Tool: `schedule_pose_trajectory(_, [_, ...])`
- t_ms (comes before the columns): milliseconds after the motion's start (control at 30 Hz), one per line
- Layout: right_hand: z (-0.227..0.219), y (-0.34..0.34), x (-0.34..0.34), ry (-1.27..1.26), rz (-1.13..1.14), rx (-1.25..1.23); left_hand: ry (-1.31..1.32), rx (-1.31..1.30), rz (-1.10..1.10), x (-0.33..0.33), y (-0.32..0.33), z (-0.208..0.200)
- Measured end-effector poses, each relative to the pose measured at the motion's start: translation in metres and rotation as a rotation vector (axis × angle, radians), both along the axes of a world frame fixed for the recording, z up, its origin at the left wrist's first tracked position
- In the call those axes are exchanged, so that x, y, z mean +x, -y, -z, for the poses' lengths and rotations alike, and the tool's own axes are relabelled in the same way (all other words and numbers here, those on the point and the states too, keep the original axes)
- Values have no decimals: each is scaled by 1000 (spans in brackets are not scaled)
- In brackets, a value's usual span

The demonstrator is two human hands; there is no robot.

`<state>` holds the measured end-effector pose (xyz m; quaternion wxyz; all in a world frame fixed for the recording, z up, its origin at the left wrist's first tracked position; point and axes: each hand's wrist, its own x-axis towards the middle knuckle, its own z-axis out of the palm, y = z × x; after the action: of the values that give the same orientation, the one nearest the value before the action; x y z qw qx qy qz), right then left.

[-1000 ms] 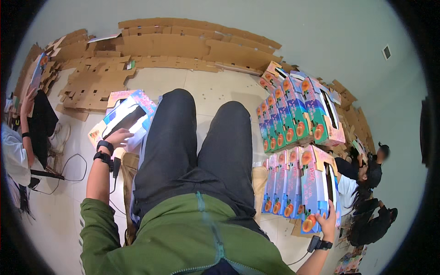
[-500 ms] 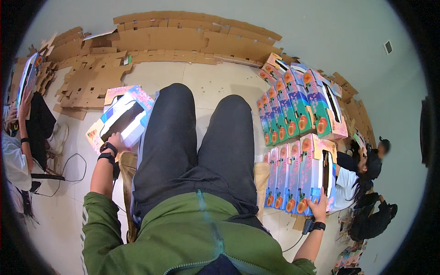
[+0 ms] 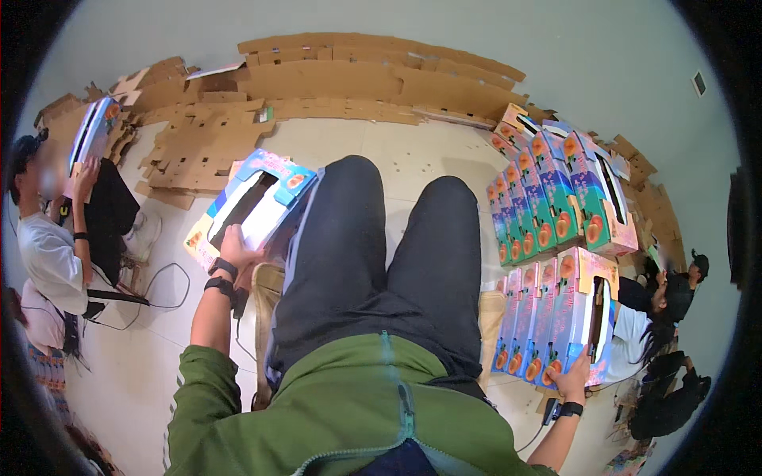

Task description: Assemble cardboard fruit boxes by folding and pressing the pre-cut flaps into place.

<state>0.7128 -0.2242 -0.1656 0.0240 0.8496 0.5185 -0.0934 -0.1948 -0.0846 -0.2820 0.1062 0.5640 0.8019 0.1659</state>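
My left hand [image 3: 236, 251] is closed on the near edge of a blue, white and pink fruit carton [image 3: 266, 213], by its long dark opening. This carton leans at a slant beside my left knee and mostly covers something pink behind it. On my right, my right hand [image 3: 573, 378] grips the near lower corner of the end carton [image 3: 559, 317] in a row of similar upright peach-printed cartons, thumb on the printed side. The fingers on its far side are partly hidden.
Beyond that row stands another row of green, blue and pink cartons [image 3: 548, 194]. Flattened cardboard [image 3: 202, 147] lies on the floor and lines the wall. A seated person [image 3: 55, 238] at left holds a carton [image 3: 94, 135]. Other people [image 3: 671, 389] are at right. A cable [image 3: 171, 266] loops on the floor.
The whole view has shifted, so the scene sits further right. The left carton has moved with my hand and covers more of the pink thing behind it. My right hand keeps its place.
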Motion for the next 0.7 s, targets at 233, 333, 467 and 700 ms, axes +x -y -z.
schedule_pose_trajectory(233, [-17, -5, -14, 133, 40, -27, -70, 280, 79, 19, 14, -142])
schedule_pose_trajectory(333, [-50, -25, -39, 263, 51, 40, -63, 325, 179, 44, 21, -213])
schedule_pose_trajectory(467, [-118, -61, -104, 33, -346, 395, -55, 300, 445, 92, 28, -280])
schedule_pose_trajectory(700, [-153, -119, -291, -389, -1143, 515, -55, 86, 952, 207, 26, -270])
